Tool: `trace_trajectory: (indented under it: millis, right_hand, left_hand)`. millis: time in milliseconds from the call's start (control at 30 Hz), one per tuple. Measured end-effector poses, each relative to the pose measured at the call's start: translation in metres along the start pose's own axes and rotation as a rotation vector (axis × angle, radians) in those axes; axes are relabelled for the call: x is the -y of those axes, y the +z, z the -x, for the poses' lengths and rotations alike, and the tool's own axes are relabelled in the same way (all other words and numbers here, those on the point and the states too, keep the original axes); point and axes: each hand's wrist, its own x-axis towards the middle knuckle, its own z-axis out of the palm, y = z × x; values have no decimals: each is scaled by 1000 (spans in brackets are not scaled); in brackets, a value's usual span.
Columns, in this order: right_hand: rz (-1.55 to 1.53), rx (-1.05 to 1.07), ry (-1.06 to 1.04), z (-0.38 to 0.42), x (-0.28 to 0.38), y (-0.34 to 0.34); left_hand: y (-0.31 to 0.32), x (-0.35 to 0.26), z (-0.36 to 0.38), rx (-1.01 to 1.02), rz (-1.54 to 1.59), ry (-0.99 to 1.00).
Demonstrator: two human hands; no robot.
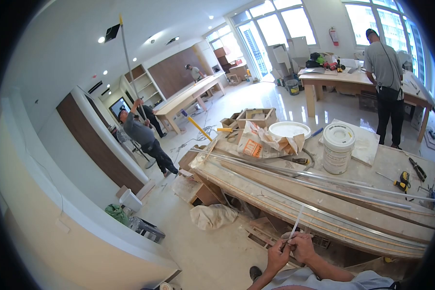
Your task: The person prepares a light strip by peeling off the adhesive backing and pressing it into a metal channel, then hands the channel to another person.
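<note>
White and slender, a strip (297, 220) is pinched at its lower end by the left hand (277, 256) and right hand (302, 247), its long axis slanted up and away toward the workbench (387, 160).

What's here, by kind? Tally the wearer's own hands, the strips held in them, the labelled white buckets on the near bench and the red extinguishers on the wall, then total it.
Left hand and right hand: 2
White strip: 1
Labelled white bucket: 1
Red extinguisher: 1
Total: 5
</note>
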Motion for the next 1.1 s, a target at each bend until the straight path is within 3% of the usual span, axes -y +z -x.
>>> trace_trajectory:
  millis: [767,967,1033,1100]
  right_hand:
    - [27,50,-13,1,2,-1]
    - [26,26,21,1,16,3]
    - [-64,-50,-116,2,35,17]
    - [-44,-7,-127,1,33,12]
  left_hand:
    - [0,-15,2,18,-9,-13]
    - [1,0,5,26,122,-66]
    - [-1,-17,7,68,100,-50]
    - [-1,-30,5,68,92,-72]
